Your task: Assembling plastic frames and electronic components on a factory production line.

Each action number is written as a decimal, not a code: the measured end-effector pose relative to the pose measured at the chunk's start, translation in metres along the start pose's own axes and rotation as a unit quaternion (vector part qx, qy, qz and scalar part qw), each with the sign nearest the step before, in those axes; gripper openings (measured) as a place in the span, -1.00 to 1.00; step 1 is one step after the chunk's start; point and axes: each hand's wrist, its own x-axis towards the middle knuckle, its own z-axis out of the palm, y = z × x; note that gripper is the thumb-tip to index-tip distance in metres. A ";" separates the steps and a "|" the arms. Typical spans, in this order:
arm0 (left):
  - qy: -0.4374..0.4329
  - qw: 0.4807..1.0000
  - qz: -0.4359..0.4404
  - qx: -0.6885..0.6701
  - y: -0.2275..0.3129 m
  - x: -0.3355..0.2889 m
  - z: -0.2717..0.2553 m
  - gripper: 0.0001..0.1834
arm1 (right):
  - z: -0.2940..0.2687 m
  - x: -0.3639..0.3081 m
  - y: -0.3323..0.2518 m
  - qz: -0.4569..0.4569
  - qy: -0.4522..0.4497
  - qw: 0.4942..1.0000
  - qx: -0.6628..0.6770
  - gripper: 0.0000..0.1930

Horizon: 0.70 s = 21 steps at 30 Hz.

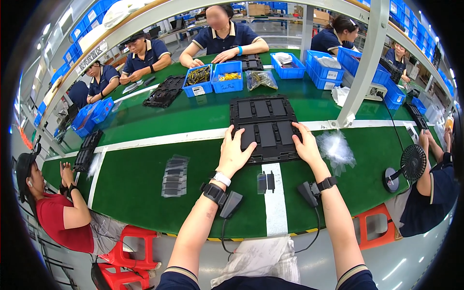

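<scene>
A black plastic tray (237,107) with rectangular dark pieces seated in its slots lies ahead of me on the green table. My left hand (234,153) rests on its near left side, fingers spread and thumb over the tray. At the near right edge, my right hand (308,147) touches the tray with its fingers stretched out. Neither hand is closed around anything. Two small dark strips (266,182) lie between my forearms on a white band. Left of my left arm is a stack of clear film strips with dark pieces (174,176).
Crumpled clear film (337,149) lies right of the tray. A small black fan (413,162) stands farther right. Beyond the tray are blue bins (228,86) and a bag of small parts (261,80). A white post (363,67) rises at the right. Co-workers sit around the table.
</scene>
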 end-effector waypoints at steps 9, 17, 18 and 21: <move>0.003 1.000 0.000 0.001 0.001 0.000 0.000 -0.35 | 0.000 0.001 0.000 0.000 0.001 1.000 0.003 -0.58; -0.003 1.000 -0.010 -0.002 0.002 0.001 -0.001 -0.35 | 0.000 0.000 -0.001 -0.007 0.006 1.000 0.001 -0.58; -0.001 1.000 -0.005 0.006 0.000 0.000 0.000 -0.35 | 0.000 0.000 -0.002 -0.004 0.002 1.000 0.007 -0.58; 0.004 1.000 0.002 0.013 0.000 0.000 0.002 -0.35 | -0.002 0.000 -0.001 -0.003 -0.003 1.000 0.010 -0.58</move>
